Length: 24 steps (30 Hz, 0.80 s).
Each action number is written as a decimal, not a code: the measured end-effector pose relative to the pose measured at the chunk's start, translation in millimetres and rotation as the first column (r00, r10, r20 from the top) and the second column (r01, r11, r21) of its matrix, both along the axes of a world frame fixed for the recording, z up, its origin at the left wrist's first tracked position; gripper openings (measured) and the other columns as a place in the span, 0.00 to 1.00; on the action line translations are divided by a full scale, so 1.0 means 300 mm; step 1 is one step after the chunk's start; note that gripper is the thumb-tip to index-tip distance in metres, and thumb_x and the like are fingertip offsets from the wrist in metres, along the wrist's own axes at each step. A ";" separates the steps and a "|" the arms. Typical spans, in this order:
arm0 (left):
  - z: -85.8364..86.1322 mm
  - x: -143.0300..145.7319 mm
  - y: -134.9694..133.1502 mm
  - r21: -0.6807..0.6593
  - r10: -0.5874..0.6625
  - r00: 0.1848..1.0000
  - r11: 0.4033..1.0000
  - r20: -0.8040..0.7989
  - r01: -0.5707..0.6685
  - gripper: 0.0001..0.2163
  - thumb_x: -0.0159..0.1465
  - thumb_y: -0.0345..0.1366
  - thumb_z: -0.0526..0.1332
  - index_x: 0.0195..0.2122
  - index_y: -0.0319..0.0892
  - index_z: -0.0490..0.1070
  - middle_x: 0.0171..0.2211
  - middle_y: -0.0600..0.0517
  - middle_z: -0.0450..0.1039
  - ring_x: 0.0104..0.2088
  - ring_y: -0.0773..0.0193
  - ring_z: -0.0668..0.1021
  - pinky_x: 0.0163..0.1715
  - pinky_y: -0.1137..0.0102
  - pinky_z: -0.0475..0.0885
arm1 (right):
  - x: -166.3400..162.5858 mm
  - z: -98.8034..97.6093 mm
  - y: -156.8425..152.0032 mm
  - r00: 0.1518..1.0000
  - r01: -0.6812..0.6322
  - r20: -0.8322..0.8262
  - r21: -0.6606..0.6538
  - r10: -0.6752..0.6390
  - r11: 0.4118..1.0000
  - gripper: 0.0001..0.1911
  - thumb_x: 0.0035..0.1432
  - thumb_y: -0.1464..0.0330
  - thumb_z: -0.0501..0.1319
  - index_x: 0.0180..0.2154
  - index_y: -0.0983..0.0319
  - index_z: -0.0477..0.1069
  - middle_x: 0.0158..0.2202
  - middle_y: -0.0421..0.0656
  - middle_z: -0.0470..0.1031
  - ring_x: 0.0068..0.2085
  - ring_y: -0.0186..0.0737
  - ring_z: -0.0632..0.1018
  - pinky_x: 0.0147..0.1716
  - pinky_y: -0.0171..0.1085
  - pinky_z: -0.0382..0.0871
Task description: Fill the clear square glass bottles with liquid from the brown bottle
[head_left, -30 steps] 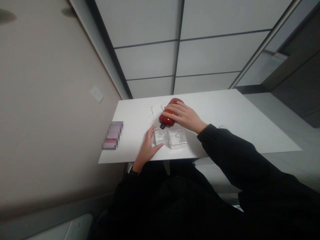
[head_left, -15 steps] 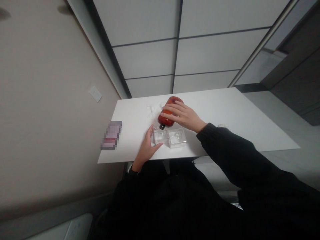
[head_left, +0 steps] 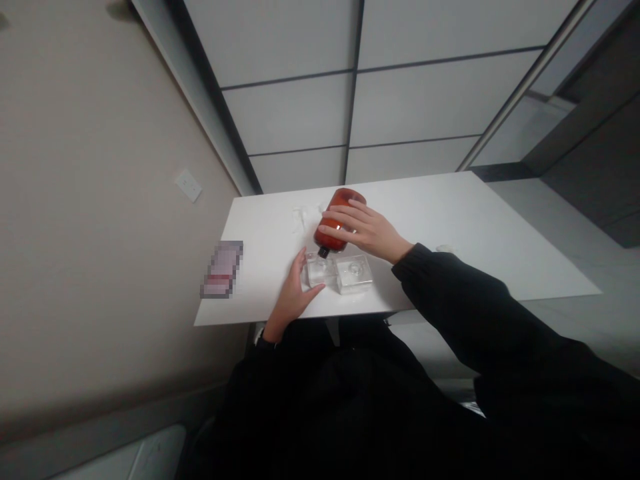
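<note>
My right hand (head_left: pixel 367 230) is wrapped round a reddish-brown bottle (head_left: pixel 340 198), tilted so that its black cap or spout (head_left: pixel 324 253) points down toward me. That black end hangs over the far edge of a clear plastic box (head_left: pixel 321 272). Around the left side of this box curls my left hand (head_left: pixel 295 290), fingers at the far corner and thumb along the near side. A second clear box (head_left: pixel 355 275) sits right beside the first, with a round shape showing in it. Whether liquid leaves the bottle, I cannot tell.
The white table (head_left: pixel 475 227) bears crumpled clear bits (head_left: pixel 300 217) behind the boxes and a small pale thing (head_left: pixel 445 249) to the right. A blurred-out pinkish item (head_left: pixel 223 270) lies at the left edge, near the wall (head_left: pixel 110 220).
The bottle's black end has come slightly lower against the box edge, and the bottle looks a little more tilted. My left hand and both boxes keep their places.
</note>
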<state>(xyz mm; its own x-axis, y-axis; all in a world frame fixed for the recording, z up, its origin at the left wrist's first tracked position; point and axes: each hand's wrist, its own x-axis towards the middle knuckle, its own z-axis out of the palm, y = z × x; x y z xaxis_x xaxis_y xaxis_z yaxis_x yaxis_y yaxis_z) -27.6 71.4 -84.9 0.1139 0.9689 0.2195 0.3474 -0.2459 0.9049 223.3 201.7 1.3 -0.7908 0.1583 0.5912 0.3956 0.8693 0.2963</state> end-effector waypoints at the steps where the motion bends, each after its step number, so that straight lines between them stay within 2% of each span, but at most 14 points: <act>1: 0.001 0.000 -0.001 0.002 0.000 1.000 1.000 -0.003 0.000 0.45 0.65 0.39 0.72 0.77 0.46 0.47 0.74 0.38 0.57 0.75 0.42 0.62 0.76 0.43 0.56 | 0.000 0.002 0.000 1.000 0.000 0.003 -0.002 0.000 1.000 0.39 0.67 0.83 0.59 0.73 0.51 0.58 0.71 0.47 0.71 0.70 0.46 0.73 0.68 0.58 0.71; 6: 0.006 0.000 -0.002 0.000 -0.009 1.000 1.000 0.003 0.009 0.45 0.65 0.39 0.72 0.77 0.46 0.47 0.74 0.37 0.58 0.74 0.43 0.63 0.76 0.44 0.57 | 0.003 0.011 -0.002 1.000 -0.015 0.016 0.035 0.015 0.999 0.38 0.68 0.83 0.58 0.73 0.52 0.57 0.70 0.48 0.72 0.70 0.47 0.73 0.68 0.57 0.71; 13: 0.009 -0.002 0.000 0.013 -0.017 1.000 1.000 -0.016 0.017 0.44 0.65 0.40 0.71 0.77 0.47 0.47 0.74 0.38 0.58 0.75 0.43 0.62 0.76 0.44 0.56 | 0.004 0.012 0.002 0.998 -0.055 0.004 -0.057 0.055 0.997 0.45 0.65 0.85 0.62 0.75 0.49 0.54 0.72 0.48 0.69 0.71 0.49 0.71 0.70 0.58 0.68; 18: -0.001 -0.005 0.003 0.021 -0.013 1.000 1.000 -0.017 0.013 0.45 0.65 0.39 0.72 0.77 0.46 0.47 0.74 0.37 0.58 0.75 0.43 0.63 0.76 0.44 0.56 | 0.003 0.022 0.000 0.999 -0.039 0.012 -0.008 0.039 0.999 0.44 0.66 0.85 0.60 0.75 0.50 0.53 0.72 0.48 0.70 0.71 0.48 0.72 0.69 0.58 0.70; 24: -0.009 -0.011 0.005 0.028 -0.022 0.999 0.999 -0.023 0.023 0.45 0.64 0.39 0.72 0.77 0.47 0.47 0.75 0.38 0.55 0.75 0.43 0.62 0.76 0.44 0.56 | 0.005 0.033 -0.002 0.999 -0.034 0.027 -0.037 0.036 0.999 0.44 0.66 0.85 0.61 0.75 0.49 0.54 0.73 0.47 0.68 0.72 0.48 0.71 0.69 0.59 0.70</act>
